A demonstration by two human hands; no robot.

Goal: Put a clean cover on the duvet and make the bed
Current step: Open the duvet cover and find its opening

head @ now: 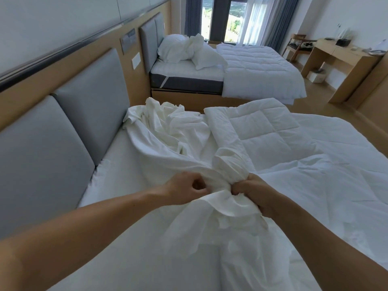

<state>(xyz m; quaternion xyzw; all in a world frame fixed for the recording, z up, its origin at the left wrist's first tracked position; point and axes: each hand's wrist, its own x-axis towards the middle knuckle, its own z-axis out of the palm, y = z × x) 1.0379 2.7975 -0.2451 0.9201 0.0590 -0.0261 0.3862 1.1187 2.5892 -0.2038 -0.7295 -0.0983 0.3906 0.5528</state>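
Two beds stood side by side along one wall: the near bed (117, 156), being made, and the far bed (186, 84) by the window (222, 15). Each had a headboard of two grey padded panels (92, 97). One quilted duvet (273, 139) lay spread over the right part of the near bed, its upper edge folded back. One white cover (168, 139) lay crumpled to the left of it, trailing from near the headboard down to the hands. Two hands were in view. The left hand (184, 189) had its fingers curled and pinched a gathered fold of the cover. The right hand (258, 196), just beside it, clenched the same bunch of fabric. The bunch ran between the two fists and spilled below them toward the camera. Whether a corner of the duvet lay inside the bunch could not be told. The far bed carried a second duvet (258, 66) and a heap of white pillows (174, 48). One wooden desk (346, 59) stood at the right wall.
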